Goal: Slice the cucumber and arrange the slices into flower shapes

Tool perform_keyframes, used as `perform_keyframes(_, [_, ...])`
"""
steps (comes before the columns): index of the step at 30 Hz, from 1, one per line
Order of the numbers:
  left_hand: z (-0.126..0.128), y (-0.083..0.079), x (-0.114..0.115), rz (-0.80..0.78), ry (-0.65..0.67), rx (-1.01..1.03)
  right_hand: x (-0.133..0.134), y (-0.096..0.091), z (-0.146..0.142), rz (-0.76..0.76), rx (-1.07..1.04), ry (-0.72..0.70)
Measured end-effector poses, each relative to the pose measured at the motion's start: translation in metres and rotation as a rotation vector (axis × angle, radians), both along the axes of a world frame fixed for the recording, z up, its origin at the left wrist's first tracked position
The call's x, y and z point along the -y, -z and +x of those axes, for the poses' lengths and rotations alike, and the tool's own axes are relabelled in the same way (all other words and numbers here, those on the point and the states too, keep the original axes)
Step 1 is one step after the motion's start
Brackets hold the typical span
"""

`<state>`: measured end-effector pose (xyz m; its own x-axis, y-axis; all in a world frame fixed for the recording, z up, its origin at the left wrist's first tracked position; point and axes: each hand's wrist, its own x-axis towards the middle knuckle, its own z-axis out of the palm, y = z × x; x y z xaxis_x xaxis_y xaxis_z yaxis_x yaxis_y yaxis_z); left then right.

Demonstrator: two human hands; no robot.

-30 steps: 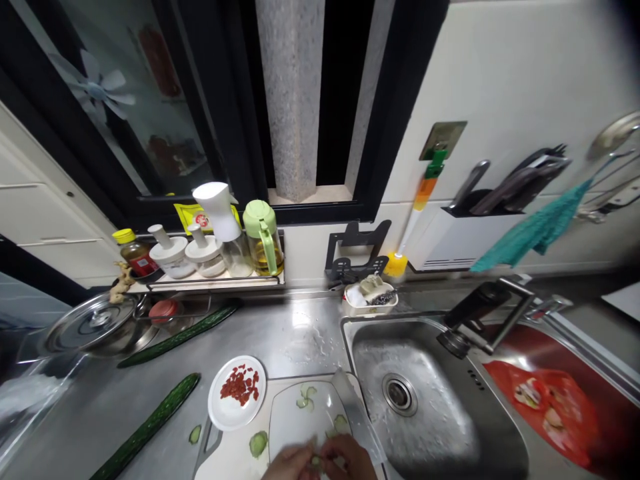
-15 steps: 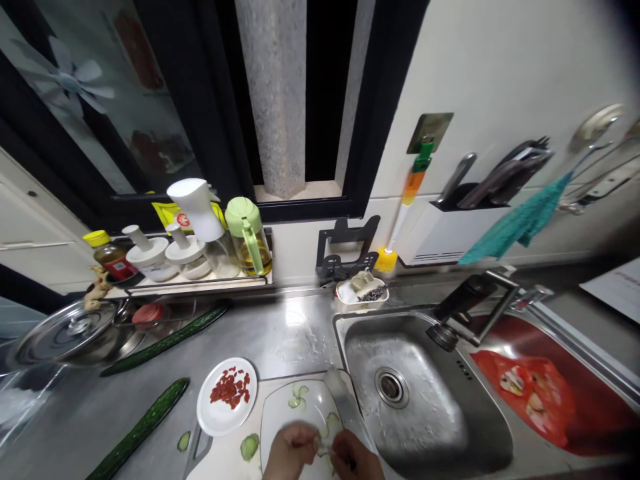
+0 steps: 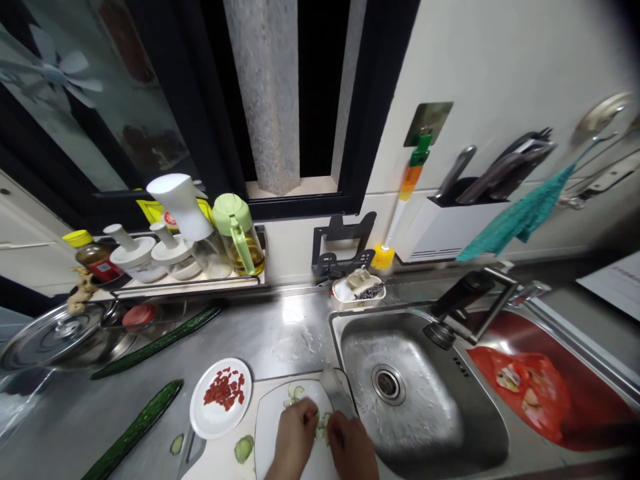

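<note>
My left hand and my right hand are close together over a white square plate, fingers pinched. Pale green cucumber slices show between the fingertips; which ones rest on the plate is hard to tell. More curled cucumber slices lie near the plate's far edge. A knife blade lies along the right side of the plate on the white cutting board. Left of the plate, on the board, sits a small heap of cucumber slices.
A round white plate holds red pieces. Two whole cucumbers lie on the steel counter at left, with a condiment rack behind. To the right are a steel sink, a faucet and a red bag.
Both hands have moved slightly up and away from me over the plate, with the left hand now nearer the slices at the far edge. The camera view has shifted a little.
</note>
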<state>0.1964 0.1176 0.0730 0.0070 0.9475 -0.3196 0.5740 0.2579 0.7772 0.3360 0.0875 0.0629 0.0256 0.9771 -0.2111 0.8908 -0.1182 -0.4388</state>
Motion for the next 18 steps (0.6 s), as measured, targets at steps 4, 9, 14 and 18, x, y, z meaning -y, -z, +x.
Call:
perform_keyframes(4, [0.004,-0.001,0.0,-0.002,0.016,-0.031,0.002,0.007,-0.003,0.003,0.081,-0.022])
perform_keyframes(9, [0.007,-0.004,0.001,0.021,0.028,-0.08,0.003,0.012,-0.006,0.008,0.164,-0.07])
perform_keyframes(14, [0.008,-0.006,0.001,0.052,0.043,-0.085,0.002,0.005,-0.011,-0.009,0.216,-0.082])
perform_keyframes(18, [0.008,-0.008,0.0,0.045,0.046,-0.09,0.001,0.001,-0.017,-0.023,0.252,-0.067])
